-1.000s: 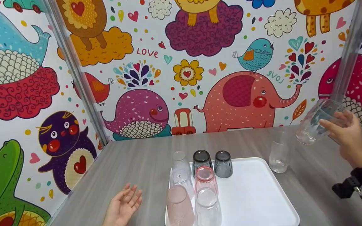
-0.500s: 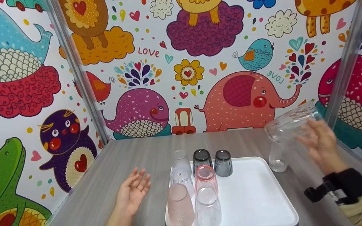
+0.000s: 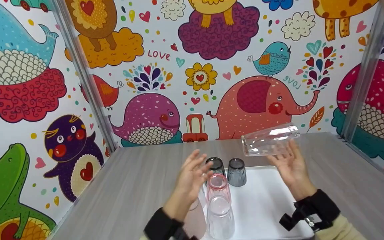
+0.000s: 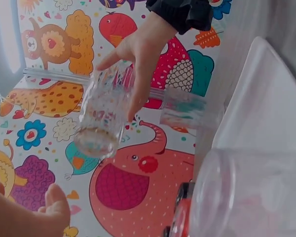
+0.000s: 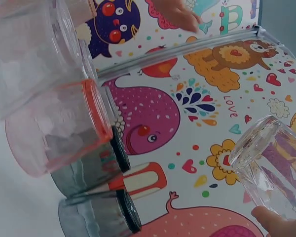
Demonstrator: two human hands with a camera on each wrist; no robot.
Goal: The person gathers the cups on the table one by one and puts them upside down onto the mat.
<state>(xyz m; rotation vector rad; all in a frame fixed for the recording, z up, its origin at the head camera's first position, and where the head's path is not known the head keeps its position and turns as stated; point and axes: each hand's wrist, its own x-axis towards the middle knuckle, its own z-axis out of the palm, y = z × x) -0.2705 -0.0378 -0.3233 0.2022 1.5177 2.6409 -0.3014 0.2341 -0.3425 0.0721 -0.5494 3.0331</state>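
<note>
A clear drinking glass (image 3: 268,141), tipped almost onto its side, is held in the air by my right hand (image 3: 293,171) over the far right part of the tray. In the left wrist view, thumb and fingers span the glass (image 4: 101,116). My left hand (image 3: 190,178), fingers parted and holding nothing, hovers over the left glasses and hides some of them. Upside down on the white tray (image 3: 262,206) stand a dark grey glass (image 3: 216,165), a lighter grey glass (image 3: 237,173), a red-rimmed pink glass (image 3: 218,186), a clear glass (image 3: 220,220) and a frosted pink glass (image 3: 195,221).
Another clear glass (image 4: 185,108) stands on the table beside the tray in the left wrist view; the right hand covers its place in the head view. Cartoon-printed wall panels (image 3: 152,113) with metal corner posts (image 3: 87,73) enclose the grey table (image 3: 145,173).
My right hand has carried the clear glass leftward from the far right, tipping it nearly level. My left hand has risen and moved right, over the glasses on the tray.
</note>
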